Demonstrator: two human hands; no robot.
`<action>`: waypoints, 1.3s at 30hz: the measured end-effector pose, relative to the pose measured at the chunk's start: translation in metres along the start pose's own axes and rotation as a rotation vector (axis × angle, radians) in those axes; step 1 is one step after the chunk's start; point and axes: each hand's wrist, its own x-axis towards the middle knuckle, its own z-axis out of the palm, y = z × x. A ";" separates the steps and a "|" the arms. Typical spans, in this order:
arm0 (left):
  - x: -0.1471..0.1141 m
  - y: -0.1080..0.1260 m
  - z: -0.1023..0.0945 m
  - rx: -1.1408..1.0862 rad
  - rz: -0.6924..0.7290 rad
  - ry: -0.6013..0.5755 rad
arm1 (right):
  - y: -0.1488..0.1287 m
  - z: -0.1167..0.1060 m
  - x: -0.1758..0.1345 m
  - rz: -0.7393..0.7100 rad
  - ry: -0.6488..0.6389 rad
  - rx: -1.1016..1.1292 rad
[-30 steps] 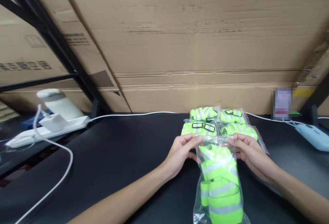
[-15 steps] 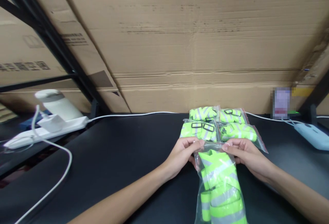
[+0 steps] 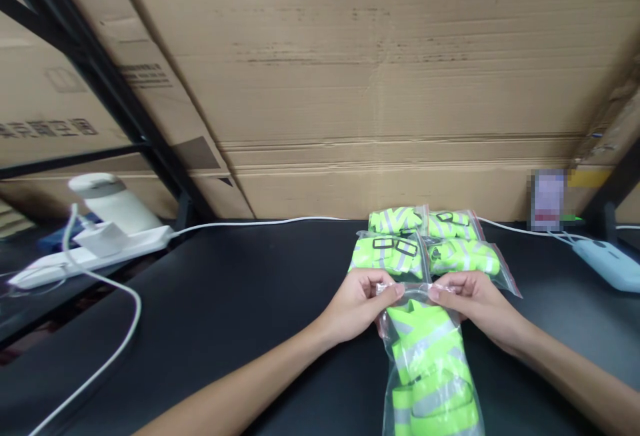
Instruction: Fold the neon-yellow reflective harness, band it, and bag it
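A clear zip bag (image 3: 391,389) lies in front of me, its top edge pinched at both corners. Inside it is a folded neon-green strap with silver reflective stripes (image 3: 435,356). My left hand (image 3: 363,303) grips the bag's upper left corner between thumb and fingers. At the upper right corner, my right hand (image 3: 467,299) holds the same edge in a pinch. Just beyond my hands lie several similar bags of green reflective straps, among them a bag with two black buckles (image 3: 390,254) and a bag on the right (image 3: 465,257).
A white power strip (image 3: 135,247) with a plugged-in charger and a cable (image 3: 137,316) sits at the left, beside a white bottle (image 3: 120,203). Cardboard (image 3: 350,89) walls the back. At the right are a blurred phone (image 3: 547,199) and a light-blue power bank (image 3: 607,266).
Both hands have moved slightly closer together along the bag's top edge. The bag's top has shifted a little toward me. The other bags have stayed in place.
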 end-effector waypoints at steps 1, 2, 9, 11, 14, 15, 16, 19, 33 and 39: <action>0.000 0.000 0.001 0.014 -0.003 -0.006 | 0.000 0.000 0.000 -0.014 0.006 -0.013; 0.000 0.000 0.001 0.030 0.001 -0.008 | 0.000 0.001 0.000 -0.029 0.007 -0.026; -0.002 0.002 0.002 0.074 0.029 -0.013 | 0.000 0.005 -0.002 -0.047 -0.046 -0.061; -0.004 0.003 0.002 0.052 0.005 -0.036 | 0.000 0.006 -0.002 -0.032 -0.051 -0.073; -0.005 0.005 0.003 0.007 -0.033 -0.073 | -0.001 0.007 -0.003 -0.054 -0.068 -0.093; -0.005 0.005 0.004 -0.001 -0.034 -0.079 | -0.001 0.008 -0.003 -0.066 -0.074 -0.101; -0.004 0.005 0.004 0.001 -0.027 -0.081 | -0.002 0.009 -0.004 -0.078 -0.074 -0.111; -0.003 0.004 0.005 0.025 -0.012 -0.072 | -0.004 0.013 -0.005 -0.100 -0.067 -0.142; -0.002 0.003 0.003 0.074 -0.016 -0.034 | 0.000 0.009 -0.002 -0.057 -0.059 -0.094; 0.000 0.000 -0.001 0.059 -0.095 -0.095 | -0.003 0.012 -0.005 -0.093 -0.064 -0.113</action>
